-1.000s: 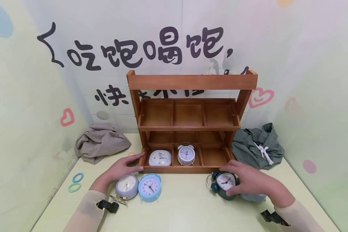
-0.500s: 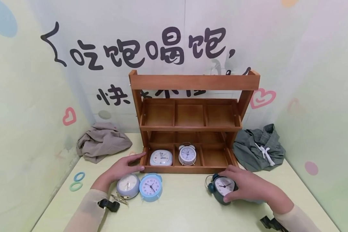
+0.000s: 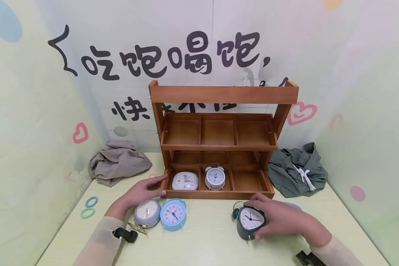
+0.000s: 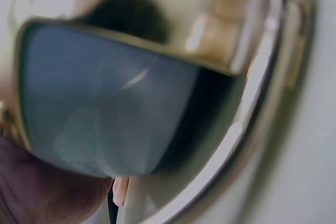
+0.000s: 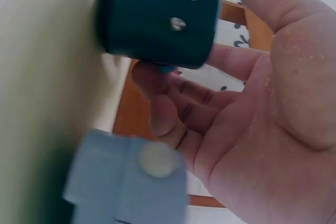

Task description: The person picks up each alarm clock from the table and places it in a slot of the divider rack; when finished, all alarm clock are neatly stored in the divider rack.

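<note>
My right hand (image 3: 280,221) grips a dark green, rounded-triangular alarm clock (image 3: 251,218) between thumb and fingers, low over the table at the shelf's front right. In the right wrist view the clock's green back (image 5: 157,19) shows a barcode sticker. My left hand (image 3: 137,192) touches the front left corner of a brown wooden shelf (image 3: 216,194), its thumb and index finger straight. Below that hand stand a lavender clock (image 3: 147,213) and a light blue alarm clock (image 3: 173,214). The shelf's lower tier holds a pale oval clock (image 3: 185,181) and a white twin-bell alarm clock (image 3: 215,178).
A pale blue object (image 5: 126,177) sits beside the right hand, mostly hidden by it in the head view. Gold metal parts (image 3: 137,228) lie by the left wrist. Blue (image 3: 91,201) and green rings (image 3: 87,213) are at left. Brown (image 3: 118,162) and grey-green cloths (image 3: 297,170) flank the shelf.
My right hand has moved the dark green alarm clock a little left and toward me, uncovering more of its face. My left hand stays at the shelf corner.
</note>
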`<state>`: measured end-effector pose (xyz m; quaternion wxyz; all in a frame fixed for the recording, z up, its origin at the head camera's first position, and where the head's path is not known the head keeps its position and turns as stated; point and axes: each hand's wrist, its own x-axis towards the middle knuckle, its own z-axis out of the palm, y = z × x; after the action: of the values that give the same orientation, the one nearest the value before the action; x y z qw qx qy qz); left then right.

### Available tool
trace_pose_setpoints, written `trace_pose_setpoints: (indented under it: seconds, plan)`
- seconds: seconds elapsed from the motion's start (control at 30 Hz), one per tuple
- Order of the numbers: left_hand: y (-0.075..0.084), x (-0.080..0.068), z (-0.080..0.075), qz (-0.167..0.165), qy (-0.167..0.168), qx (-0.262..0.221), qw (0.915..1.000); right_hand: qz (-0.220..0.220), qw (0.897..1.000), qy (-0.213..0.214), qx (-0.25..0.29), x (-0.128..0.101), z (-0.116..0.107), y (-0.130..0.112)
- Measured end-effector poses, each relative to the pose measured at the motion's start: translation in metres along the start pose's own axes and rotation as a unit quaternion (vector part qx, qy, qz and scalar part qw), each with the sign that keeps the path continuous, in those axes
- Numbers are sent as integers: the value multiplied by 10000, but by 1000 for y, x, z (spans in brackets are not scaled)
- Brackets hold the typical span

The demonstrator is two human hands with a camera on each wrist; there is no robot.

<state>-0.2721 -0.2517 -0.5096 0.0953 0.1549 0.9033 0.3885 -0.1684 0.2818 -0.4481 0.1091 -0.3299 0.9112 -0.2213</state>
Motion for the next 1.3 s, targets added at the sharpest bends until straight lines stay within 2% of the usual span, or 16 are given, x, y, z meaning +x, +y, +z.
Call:
trace_pose_setpoints:
  seconds: [0.13, 0.3, 0.73, 1.0, 1.13, 1.3]
  plan:
    - [-1, 0, 0, 6, -3, -22, 10000, -75, 9998, -28, 202, 3, 7, 4]
    - [-2, 0, 0, 6, -14, -31, 10000, 46, 9989, -236, 395, 7, 13, 8]
    - [-1, -1, 1, 0, -1, -50, 10000, -109, 9991, -187, 353, 10, 18, 14]
    - [1, 0, 1, -8, -9, -59, 10000, 137, 9993, -245, 260, 11, 19, 13]
    - [0, 1, 1, -22, -4, -34, 10000, 121, 9995, -125, 271, 12, 18, 12]
    - [-1, 1, 0, -15, -3, 14, 10000, -61, 9994, 301, 153, 13, 16, 9]
